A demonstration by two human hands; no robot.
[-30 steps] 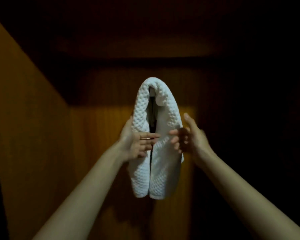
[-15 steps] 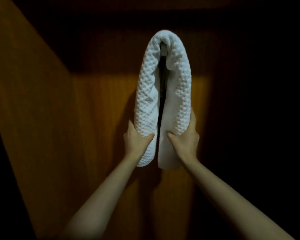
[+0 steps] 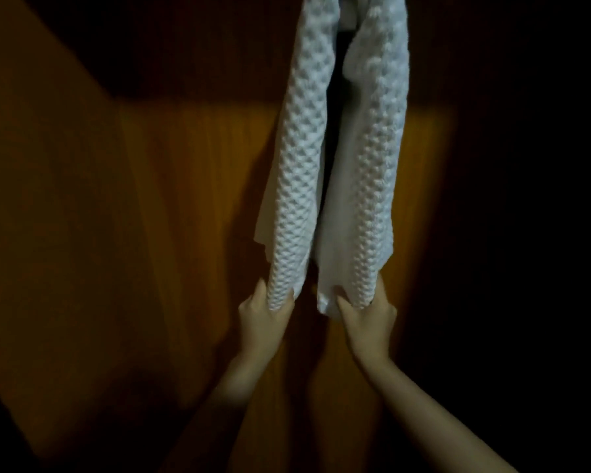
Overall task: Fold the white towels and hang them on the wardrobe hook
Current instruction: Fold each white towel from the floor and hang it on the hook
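Against the wardrobe panel (image 3: 191,186), 2 hands grip the towel (image 3: 372,172): left hand (image 3: 263,315) and right hand (image 3: 369,319) each clamped on a hanging end.

I see a white towel (image 3: 342,158) hanging down against the wooden wardrobe panel (image 3: 191,206), draped in two strands from a pale hook (image 3: 347,20) at about twelve o'clock, mostly hidden between them. The left strand shows a waffle weave, the right one a smoother inner face beside its weave. A lit patch of the panel spreads behind the towel; the panel towards one and three o'clock is too dark to read.
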